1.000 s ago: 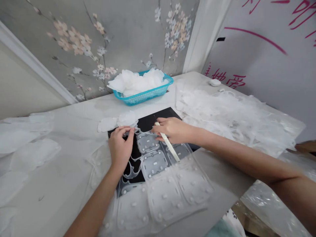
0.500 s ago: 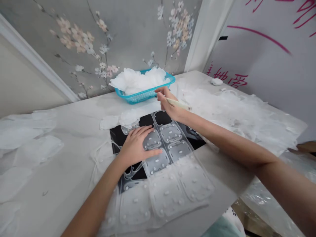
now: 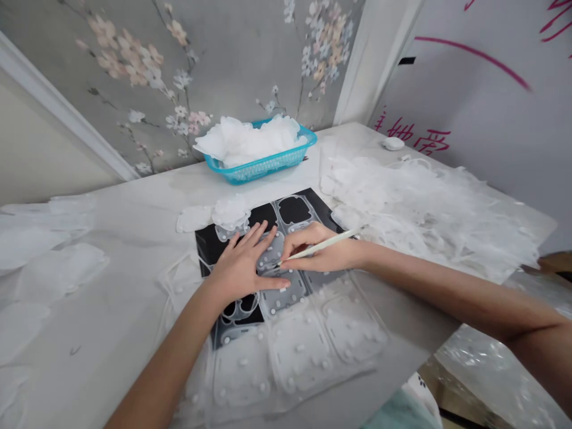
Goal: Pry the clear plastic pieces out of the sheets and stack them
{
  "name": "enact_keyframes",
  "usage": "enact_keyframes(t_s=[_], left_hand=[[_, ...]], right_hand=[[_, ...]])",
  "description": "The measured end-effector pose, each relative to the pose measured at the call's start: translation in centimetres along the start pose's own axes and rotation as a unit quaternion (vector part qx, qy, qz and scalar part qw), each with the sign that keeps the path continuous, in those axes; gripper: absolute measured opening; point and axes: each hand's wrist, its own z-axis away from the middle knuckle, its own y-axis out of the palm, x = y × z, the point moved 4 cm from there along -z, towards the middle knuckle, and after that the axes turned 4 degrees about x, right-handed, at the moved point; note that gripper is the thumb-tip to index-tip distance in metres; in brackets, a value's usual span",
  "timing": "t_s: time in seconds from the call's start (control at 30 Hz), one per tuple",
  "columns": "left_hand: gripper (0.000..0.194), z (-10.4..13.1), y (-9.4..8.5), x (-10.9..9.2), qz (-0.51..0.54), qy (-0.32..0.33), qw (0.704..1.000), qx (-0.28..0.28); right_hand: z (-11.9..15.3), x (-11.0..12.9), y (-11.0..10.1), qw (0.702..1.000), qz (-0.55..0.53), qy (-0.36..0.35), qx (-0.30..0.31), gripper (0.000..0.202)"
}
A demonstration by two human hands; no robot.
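A translucent sheet of moulded rounded panels (image 3: 300, 344) lies partly over a black board (image 3: 206, 243). My left hand (image 3: 239, 265) rests on the sheet with fingers spread, holding nothing. Beside its thumb, my right hand (image 3: 315, 247) pinches a slim, pale, pen-shaped tool (image 3: 328, 243). The tool's dark tip meets the sheet between two panels, close to my left thumb; its exact kind is unclear. Near the top of the sheet, rounded openings show the black board beneath. A small stack of loose translucent panels (image 3: 231, 213) sits at the board's upper left edge.
A blue basket (image 3: 263, 168) heaped with white pieces stands by the flowered wall. Tangled translucent scraps (image 3: 429, 208) cover the table's right side. More white sheets (image 3: 49, 250) lie at the left. A small white rounded object (image 3: 393, 143) is at the back right.
My right hand has come down and toward me from near the basket, bringing the tool's tip to the sheet beside my left thumb. My left hand has stayed on the sheet.
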Motion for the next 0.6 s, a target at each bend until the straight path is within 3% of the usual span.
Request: enact_keyframes(t_s=[0.37, 0.6], left_hand=[[0.106, 0.1, -0.1, -0.1, -0.016, -0.006, 1.0, 0.02], [0.106, 0.0, 0.0, 0.0, -0.01, -0.014, 1.0, 0.026]], right_hand=[[-0.3, -0.5, 0.8, 0.995, 0.068, -0.027, 0.067, 0.014], [0.4, 0.6, -0.7, 0.977, 0.117, -0.014, 0.18, 0.024]])
